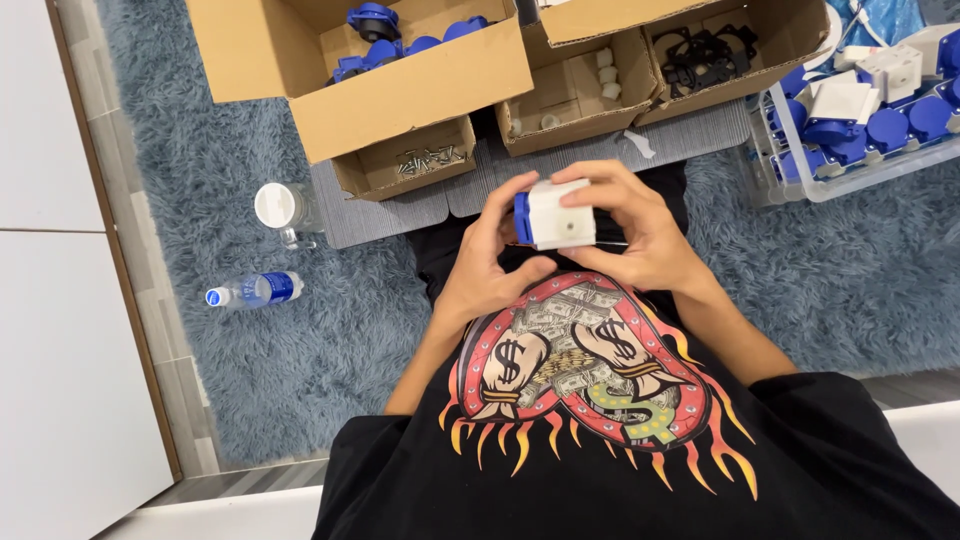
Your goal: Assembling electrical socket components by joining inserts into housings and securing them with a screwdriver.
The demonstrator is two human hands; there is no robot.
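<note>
A white box-shaped housing with a blue face [556, 213] is being held above the lap, over the near edge of the blue-grey rug [300, 340]. It is being gripped from both sides: the left hand [490, 265] is closed on its blue end, the right hand [645, 225] is wrapped over its top. Cardboard boxes [400, 95] are lying at the rug's far edge, a water bottle [255, 291] to the left

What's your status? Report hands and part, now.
Left hand and right hand both gripping white socket block, blue face leftward. Held above lap. Nothing in the way.
</note>
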